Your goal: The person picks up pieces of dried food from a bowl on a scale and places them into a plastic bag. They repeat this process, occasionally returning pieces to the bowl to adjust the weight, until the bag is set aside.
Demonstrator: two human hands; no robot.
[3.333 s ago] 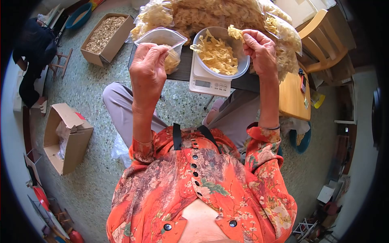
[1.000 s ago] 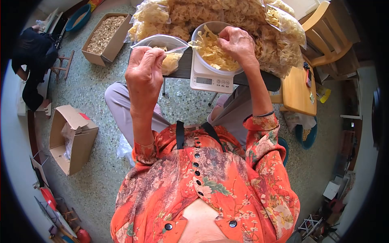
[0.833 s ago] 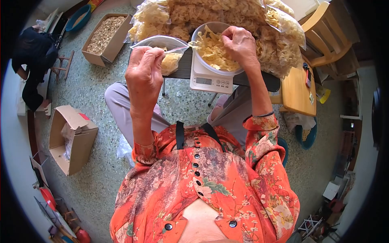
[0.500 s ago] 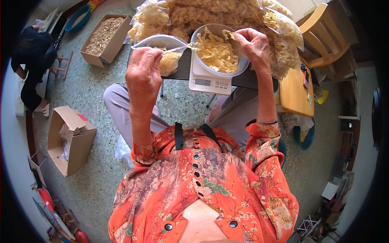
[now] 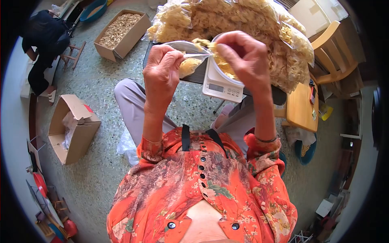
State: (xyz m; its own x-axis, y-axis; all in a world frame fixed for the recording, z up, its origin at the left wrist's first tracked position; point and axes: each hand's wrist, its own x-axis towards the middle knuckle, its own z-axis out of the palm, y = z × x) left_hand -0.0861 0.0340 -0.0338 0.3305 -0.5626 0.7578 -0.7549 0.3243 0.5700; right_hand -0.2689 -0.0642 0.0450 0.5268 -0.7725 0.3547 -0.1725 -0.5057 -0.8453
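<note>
My left hand (image 5: pixel 162 71) pinches the edge of a clear plastic bag (image 5: pixel 190 68), whose mouth stands open over the table edge, with pale yellow pieces inside. My right hand (image 5: pixel 245 60) is closed on some dried yellow strips (image 5: pixel 201 43), held at the bag's mouth; its fingertips are partly hidden. Below that hand, a clear plastic bowl (image 5: pixel 231 79) of the same strips sits on a white digital scale (image 5: pixel 223 90). The hand covers much of the bowl.
Filled clear bags (image 5: pixel 243 24) are piled behind the bowl. A wooden chair (image 5: pixel 302 106) stands right, with a phone (image 5: pixel 312 95) on it. On the floor at left are a box of brown flakes (image 5: pixel 123 32) and an open carton (image 5: pixel 83 137). Another person (image 5: pixel 44 36) sits far left.
My right hand has moved left from the bowl's far right rim to the bag's mouth, bringing strips along. The left hand keeps hold of the bag. The whole view has shifted slightly.
</note>
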